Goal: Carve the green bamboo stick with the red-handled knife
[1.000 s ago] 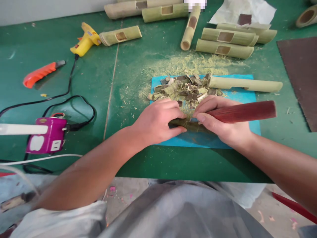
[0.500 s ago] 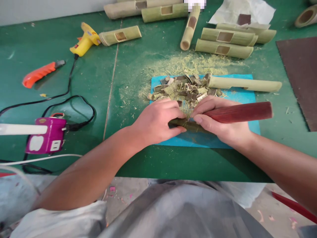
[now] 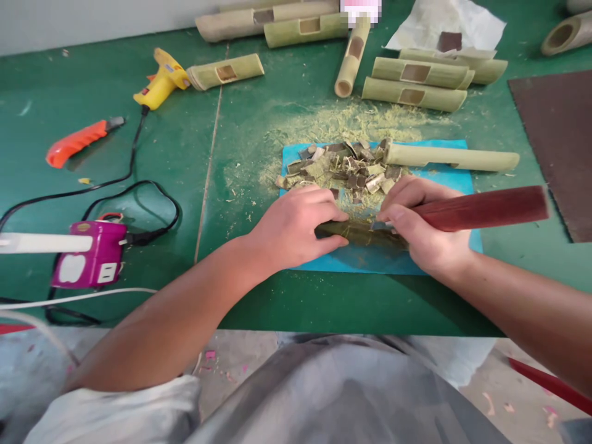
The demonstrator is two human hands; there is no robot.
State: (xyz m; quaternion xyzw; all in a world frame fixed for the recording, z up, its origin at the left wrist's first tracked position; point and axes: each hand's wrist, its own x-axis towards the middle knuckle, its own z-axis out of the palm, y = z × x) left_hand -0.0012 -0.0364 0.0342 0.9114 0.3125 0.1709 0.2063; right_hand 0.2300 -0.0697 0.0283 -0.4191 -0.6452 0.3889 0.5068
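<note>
The right hand [image 3: 430,246], its fingers wrapped round a red-handled cutting tool [image 3: 490,208], has shifted toward the frame's right, exposing more of the dark bamboo piece [image 3: 365,234] at centre; this suggests a stroke drawn back. Left-hand [image 3: 298,222] fingers pinch the bamboo's left end, above a blue sheet [image 3: 333,263].

Dark red handle [image 3: 490,208], blue mat [image 3: 361,265]

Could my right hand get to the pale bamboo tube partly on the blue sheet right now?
Probably yes: the tube lies just beyond your right hand with nothing seemingly between, though that hand holds a red-handled tool.
</note>
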